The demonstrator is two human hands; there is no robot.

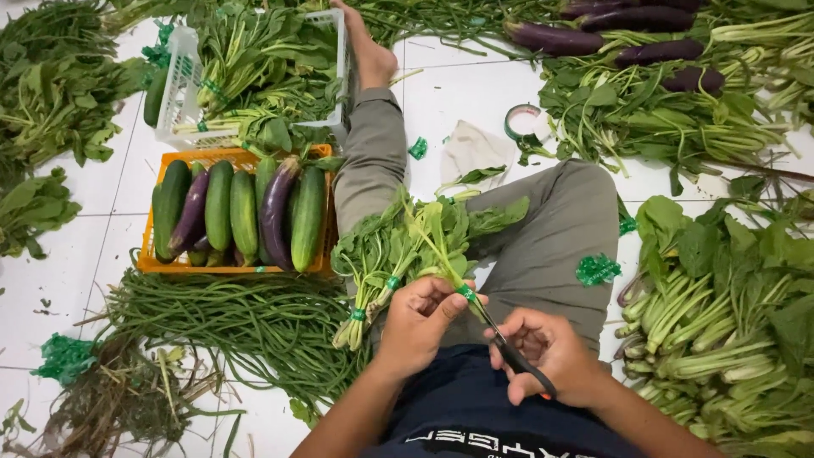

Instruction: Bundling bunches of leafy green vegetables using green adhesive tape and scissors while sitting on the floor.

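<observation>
Two hands working near the orange crate (233, 154). Left hand (420, 318) is gripping a spinach bundle (424, 237). Right hand (551, 352) is clenching black scissors (513, 356) at its stems.

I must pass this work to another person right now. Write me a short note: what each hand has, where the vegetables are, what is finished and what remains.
Left hand: holds a bundle of leafy green stalks tied with a green band, at the band.
Right hand: holds black-handled scissors, blades at the stalk ends just past the band.
Two more tied leafy bundles lie over the lap.
Done, as it looks: these bundles are tied.
Left: the stalk ends in hand do not look cut yet. A pile of loose leafy greens lies on the white tiled floor at right.
</observation>
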